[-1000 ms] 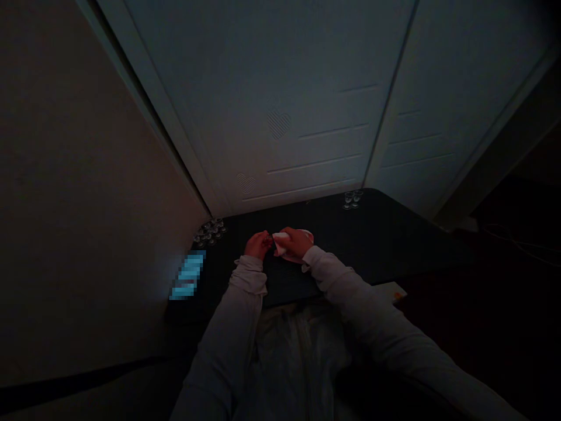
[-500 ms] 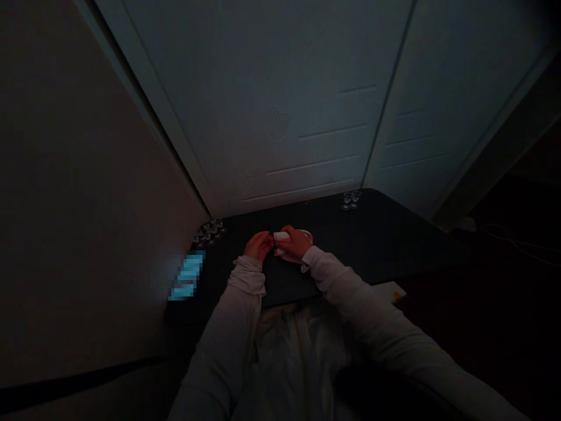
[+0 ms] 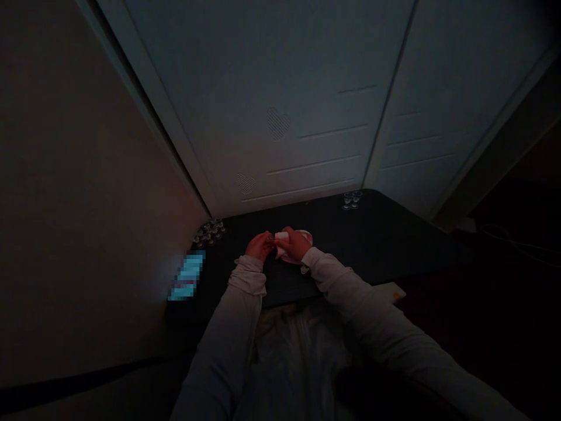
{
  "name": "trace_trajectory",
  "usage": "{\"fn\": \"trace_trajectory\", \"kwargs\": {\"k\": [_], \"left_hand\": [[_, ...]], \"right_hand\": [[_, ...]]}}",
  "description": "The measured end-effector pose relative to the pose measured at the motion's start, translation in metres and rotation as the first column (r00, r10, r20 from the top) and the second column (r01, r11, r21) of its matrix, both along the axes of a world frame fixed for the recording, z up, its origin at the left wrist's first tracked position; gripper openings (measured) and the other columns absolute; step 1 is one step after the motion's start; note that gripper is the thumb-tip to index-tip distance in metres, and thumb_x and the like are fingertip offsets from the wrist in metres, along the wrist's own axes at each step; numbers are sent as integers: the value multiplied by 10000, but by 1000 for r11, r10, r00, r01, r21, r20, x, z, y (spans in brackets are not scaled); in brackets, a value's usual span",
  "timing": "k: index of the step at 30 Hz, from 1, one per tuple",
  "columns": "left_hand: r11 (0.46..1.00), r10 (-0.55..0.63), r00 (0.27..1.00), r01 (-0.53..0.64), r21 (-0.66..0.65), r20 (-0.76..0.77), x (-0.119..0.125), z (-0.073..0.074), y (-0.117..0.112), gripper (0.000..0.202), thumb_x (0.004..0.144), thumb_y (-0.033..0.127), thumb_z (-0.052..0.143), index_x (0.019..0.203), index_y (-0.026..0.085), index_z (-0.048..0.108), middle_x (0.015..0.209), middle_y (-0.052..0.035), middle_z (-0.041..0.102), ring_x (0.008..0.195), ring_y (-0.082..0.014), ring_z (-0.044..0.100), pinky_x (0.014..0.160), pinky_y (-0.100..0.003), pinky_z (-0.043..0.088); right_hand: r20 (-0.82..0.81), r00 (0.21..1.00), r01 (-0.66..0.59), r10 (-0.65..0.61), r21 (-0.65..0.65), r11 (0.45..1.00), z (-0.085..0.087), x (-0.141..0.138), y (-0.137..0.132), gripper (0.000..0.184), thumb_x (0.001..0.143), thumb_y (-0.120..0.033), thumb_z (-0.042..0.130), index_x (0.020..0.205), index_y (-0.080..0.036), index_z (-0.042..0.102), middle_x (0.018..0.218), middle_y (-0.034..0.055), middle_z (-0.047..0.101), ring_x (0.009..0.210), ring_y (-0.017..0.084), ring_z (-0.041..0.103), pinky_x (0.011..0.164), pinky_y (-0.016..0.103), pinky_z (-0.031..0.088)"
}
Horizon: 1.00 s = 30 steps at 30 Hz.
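At the near left of the black table (image 3: 394,242), a pixelated bright patch (image 3: 187,276) glows. Mid-table, the right hand (image 3: 298,242) clamps its fingers on a pinkish-white cloth (image 3: 281,236); the left hand (image 3: 259,245) pinches a small shiny object (image 3: 272,238) beside it, mostly hidden. Clustered glasses (image 3: 210,233) sit farther left, two glasses (image 3: 352,200) far right.

Deep dimness, near-black lower right, one bright pixelated blue patch (image 3: 187,276).

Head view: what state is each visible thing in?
Left grip: closed around a small object, too dark to identify.
Right grip: closed on the cloth.
Cloth: bunched.
Glass pair: upright, side by side.
Glass cluster: crowded together.
Screen: lit, pixelated.
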<state>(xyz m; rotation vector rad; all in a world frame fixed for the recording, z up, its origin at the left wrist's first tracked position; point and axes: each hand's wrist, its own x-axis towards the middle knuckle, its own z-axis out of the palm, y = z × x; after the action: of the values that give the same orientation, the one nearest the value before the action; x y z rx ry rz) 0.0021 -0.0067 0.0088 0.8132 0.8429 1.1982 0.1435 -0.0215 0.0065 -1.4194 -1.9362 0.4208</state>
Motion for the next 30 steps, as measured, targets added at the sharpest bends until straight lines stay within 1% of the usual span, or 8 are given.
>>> {"fn": "trace_trajectory", "kwargs": {"k": [3, 7, 11, 17, 22, 26, 30], "left_hand": [[1000, -2, 1000, 2, 0, -1, 1, 0, 0, 198, 573, 283, 577, 685, 134, 509, 569, 1, 542, 514, -83, 511, 477, -214, 388], [1000, 9, 1000, -10, -4, -16, 2, 3, -2, 212, 562, 282, 584, 691, 134, 506, 561, -1, 542, 504, -81, 509, 474, -210, 380], [1000, 7, 999, -7, 6, -41, 2, 5, -4, 217, 569, 283, 579, 712, 136, 509, 551, -2, 541, 498, -78, 509, 477, -206, 376], [1000, -4, 1000, 4, 22, -29, 1, 2, -2, 222, 570, 269, 581, 733, 140, 501, 554, 4, 546, 475, -71, 501, 472, -205, 373], [1000, -12, 999, 12, 17, -36, 1, 2, -1, 206, 594, 292, 559, 716, 137, 502, 542, 9, 538, 482, -70, 501, 472, -201, 371], [1000, -19, 999, 20, 16, -42, 1, 2, -1, 212, 590, 305, 562, 701, 133, 505, 531, 12, 530, 484, -71, 500, 477, -203, 373], [1000, 2, 999, -2, 9, -33, 1, 2, -2, 216, 580, 301, 572, 699, 132, 508, 548, 12, 530, 500, -71, 502, 481, -205, 376]], "right_hand": [[-5, 1000, 7, -7, -15, 1000, 2, 0, -2, 423, 671, -538, 363, 864, -174, 456, 668, 8, 536, 575, 88, 470, 508, 182, 295], [-12, 1000, 4, -4, 8, 1000, 4, -1, -3, 436, 652, -552, 378, 866, -179, 453, 673, 3, 540, 578, 91, 473, 510, 184, 302], [-22, 1000, 4, -4, 26, 1000, 3, -1, -2, 407, 648, -519, 418, 885, -188, 445, 703, 3, 550, 609, 95, 486, 521, 183, 311], [-30, 1000, 7, -5, 61, 998, 2, 0, -1, 359, 658, -480, 436, 883, -200, 443, 722, -2, 558, 624, 94, 493, 521, 178, 311], [-2, 1000, -4, 4, 53, 999, 3, -1, -2, 373, 661, -502, 415, 866, -192, 452, 697, -4, 558, 608, 90, 486, 520, 177, 301], [15, 1000, 1, -1, 38, 999, 3, -1, -2, 418, 647, -537, 403, 862, -182, 456, 686, 2, 554, 596, 92, 478, 514, 179, 292], [11, 1000, -10, 10, 25, 1000, 3, 0, -3, 427, 646, -549, 391, 848, -180, 463, 666, -1, 543, 581, 89, 469, 504, 177, 286]]}}
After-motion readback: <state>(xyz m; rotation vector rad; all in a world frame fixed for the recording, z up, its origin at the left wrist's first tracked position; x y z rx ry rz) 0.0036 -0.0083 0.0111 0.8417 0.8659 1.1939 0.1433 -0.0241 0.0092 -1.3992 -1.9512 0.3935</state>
